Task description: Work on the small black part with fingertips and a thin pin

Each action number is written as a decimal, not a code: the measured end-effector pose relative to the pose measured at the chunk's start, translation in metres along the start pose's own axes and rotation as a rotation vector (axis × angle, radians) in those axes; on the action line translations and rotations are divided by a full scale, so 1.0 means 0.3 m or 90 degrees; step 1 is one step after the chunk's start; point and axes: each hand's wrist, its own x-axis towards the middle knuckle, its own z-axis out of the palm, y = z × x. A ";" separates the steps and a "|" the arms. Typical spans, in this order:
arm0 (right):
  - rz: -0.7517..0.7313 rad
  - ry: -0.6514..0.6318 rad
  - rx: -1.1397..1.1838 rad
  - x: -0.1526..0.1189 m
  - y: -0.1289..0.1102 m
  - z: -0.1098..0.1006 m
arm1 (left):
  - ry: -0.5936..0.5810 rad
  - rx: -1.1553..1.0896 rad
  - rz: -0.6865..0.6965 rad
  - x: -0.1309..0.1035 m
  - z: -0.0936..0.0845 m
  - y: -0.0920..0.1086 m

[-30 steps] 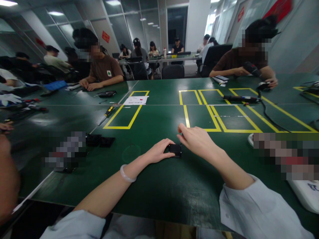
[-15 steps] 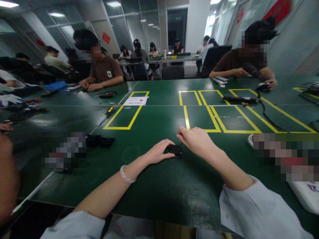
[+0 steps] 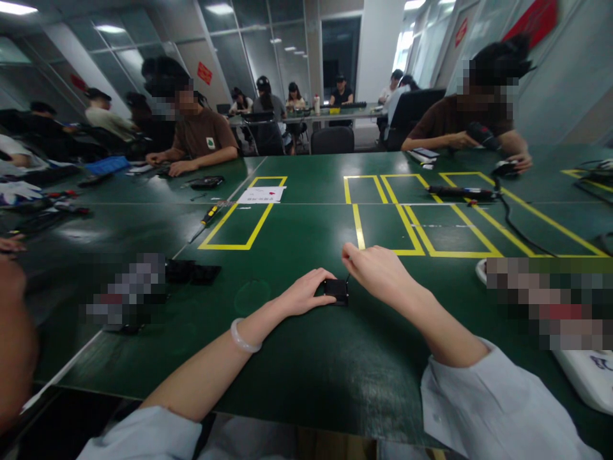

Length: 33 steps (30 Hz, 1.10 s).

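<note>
On the green table (image 3: pixel 297 358), a small black box-shaped part (image 3: pixel 336 292) lies flat. My left hand (image 3: pixel 306 292) grips its left side, thumb along the near edge and fingers over the far edge. A thin dark rod (image 3: pixel 348 278) stands at the part's far right corner. Its upper end disappears into my right hand (image 3: pixel 376 265), which is closed in a pinch just above and to the right. The palm hides most of the rod, so its kind is unclear.
Yellow tape rectangles (image 3: pixel 357 227) mark the table ahead. A yellow-and-black screwdriver (image 3: pixel 209 216) and a paper sheet (image 3: pixel 262 194) lie ahead left. A white tray (image 3: pixel 587 377) is at right, black parts (image 3: pixel 194 271) at left. Co-workers sit across the table; an arm (image 3: pixel 16 338) shows at far left.
My right hand has shifted very slightly to the right, still pinched on the rod. My left hand and the black part stay in place.
</note>
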 end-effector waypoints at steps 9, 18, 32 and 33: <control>-0.008 0.024 -0.002 -0.005 0.001 0.001 | 0.006 -0.006 0.005 -0.001 0.003 -0.003; -0.019 0.032 0.023 -0.009 0.002 -0.001 | 0.007 -0.011 0.006 -0.002 0.002 -0.003; -0.030 0.030 0.031 -0.011 -0.002 0.000 | -0.003 -0.004 -0.008 -0.001 0.000 0.000; -0.028 0.028 0.028 -0.011 -0.002 0.000 | -0.002 -0.005 -0.009 -0.001 0.000 0.000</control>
